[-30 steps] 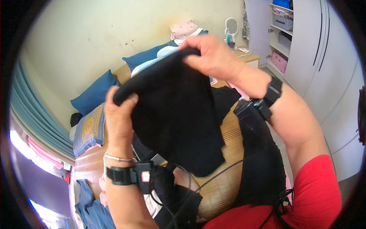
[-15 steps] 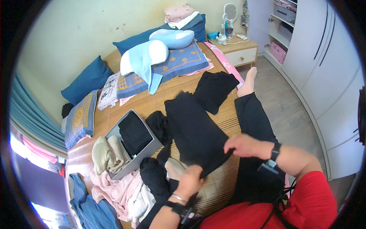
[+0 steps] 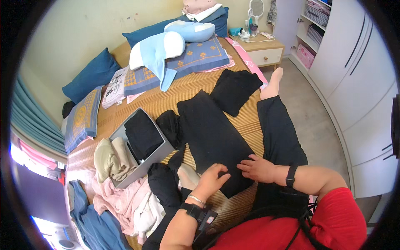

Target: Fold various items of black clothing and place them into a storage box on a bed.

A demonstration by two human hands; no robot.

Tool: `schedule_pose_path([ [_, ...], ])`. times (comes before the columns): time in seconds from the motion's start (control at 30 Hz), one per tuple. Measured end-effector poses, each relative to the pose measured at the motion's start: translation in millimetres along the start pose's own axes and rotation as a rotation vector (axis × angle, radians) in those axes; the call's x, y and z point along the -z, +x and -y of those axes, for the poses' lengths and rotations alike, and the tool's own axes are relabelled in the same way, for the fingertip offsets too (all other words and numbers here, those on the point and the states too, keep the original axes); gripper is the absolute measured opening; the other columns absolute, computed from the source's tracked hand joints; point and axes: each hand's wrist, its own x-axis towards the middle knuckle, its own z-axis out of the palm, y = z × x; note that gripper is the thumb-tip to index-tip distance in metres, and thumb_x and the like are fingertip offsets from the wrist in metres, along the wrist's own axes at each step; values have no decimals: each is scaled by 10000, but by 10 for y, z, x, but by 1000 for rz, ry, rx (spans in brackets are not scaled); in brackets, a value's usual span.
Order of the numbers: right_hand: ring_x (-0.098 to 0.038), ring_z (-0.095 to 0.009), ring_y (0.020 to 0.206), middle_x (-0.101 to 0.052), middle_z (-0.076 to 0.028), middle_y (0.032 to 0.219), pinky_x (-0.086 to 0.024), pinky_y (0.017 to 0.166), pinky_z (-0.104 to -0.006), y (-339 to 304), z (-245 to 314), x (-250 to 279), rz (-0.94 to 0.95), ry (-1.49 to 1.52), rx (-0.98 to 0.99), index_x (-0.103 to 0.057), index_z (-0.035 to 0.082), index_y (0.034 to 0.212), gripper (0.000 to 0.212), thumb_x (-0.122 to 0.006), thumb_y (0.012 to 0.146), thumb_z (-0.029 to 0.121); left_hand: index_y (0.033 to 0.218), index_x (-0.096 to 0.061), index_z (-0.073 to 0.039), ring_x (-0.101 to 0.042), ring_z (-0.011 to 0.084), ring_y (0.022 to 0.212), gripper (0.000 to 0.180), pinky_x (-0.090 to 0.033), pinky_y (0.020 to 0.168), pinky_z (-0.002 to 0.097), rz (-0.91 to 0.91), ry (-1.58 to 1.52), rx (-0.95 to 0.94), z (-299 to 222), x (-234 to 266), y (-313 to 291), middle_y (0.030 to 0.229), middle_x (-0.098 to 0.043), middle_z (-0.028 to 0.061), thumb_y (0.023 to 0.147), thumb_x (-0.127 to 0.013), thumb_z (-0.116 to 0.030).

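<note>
A long black garment [image 3: 208,133], which looks like a folded pair of trousers, lies flat on the bamboo mat [image 3: 166,100] in front of me. My left hand [image 3: 213,178] rests at its near left edge, fingers apart and curved. Across from it, my right hand [image 3: 255,168] lies on the near right edge with its fingers spread. Neither hand grips the cloth. Beyond the garment's far end is a second folded black garment [image 3: 237,91]. To the left stands a grey storage box [image 3: 163,151] holding dark folded clothes [image 3: 143,135] and beige ones [image 3: 118,160].
Left of my legs lie a crumpled black garment [image 3: 164,183], a pink fleece [image 3: 121,200] and blue trousers [image 3: 98,223]. Blue pillows and a plush cushion [image 3: 156,54] line the bed's far side. A nightstand [image 3: 266,54] and white wardrobe [image 3: 341,54] stand right.
Both hands have let go of the garment's near end, which now lies flat on the mat. Their fingers have opened, and the view has shifted slightly.
</note>
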Motion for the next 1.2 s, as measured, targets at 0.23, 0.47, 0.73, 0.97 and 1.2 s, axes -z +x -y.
schedule_pose_path([
  [0.23, -581, -222, 901, -627, -66, 903, -428, 787, -340, 48, -26, 38, 293, 360, -60, -626, 130, 951, 177, -504, 824, 150, 1042, -596, -25, -528, 301, 1067, 282, -423, 898, 345, -31, -10, -204, 175, -114, 107, 1142, -567, 151, 827, -589, -207],
  [0.47, -582, -314, 898, -627, -129, 929, -460, 755, -387, 70, -109, 494, 336, 974, -143, -593, 108, 1036, 255, -573, 785, 148, 1152, -545, -15, -517, 235, 1087, 328, -384, 943, 323, 425, -251, 93, 158, -100, -41, 1143, -574, 144, 914, -476, -229],
  [0.73, -602, -254, 879, -642, -122, 941, -461, 767, -336, 188, -437, 336, 383, 1153, -294, -590, 75, 1058, 305, -611, 767, 164, 1234, -481, 0, -490, 199, 1103, 628, -349, 973, 306, 440, -797, 236, 410, -33, -272, 1190, -542, 127, 881, -435, -517],
  [0.97, -596, -254, 848, -630, -119, 927, -466, 737, -360, 350, -608, -88, 220, 1022, -536, -598, 82, 1022, 290, -646, 762, 205, 1052, -565, 3, -567, 123, 794, 266, -441, 695, 200, -97, -704, 468, 509, -81, -75, 900, -615, 46, 799, -618, -55],
  [1.2, -584, -303, 879, -618, -136, 936, -460, 751, -375, 362, -515, -213, 95, 866, -621, -579, 73, 996, 250, -626, 785, 200, 905, -610, 5, -595, 146, 739, 153, -471, 692, 259, -332, -409, 403, 606, -250, 110, 801, -639, 66, 790, -633, -94],
])
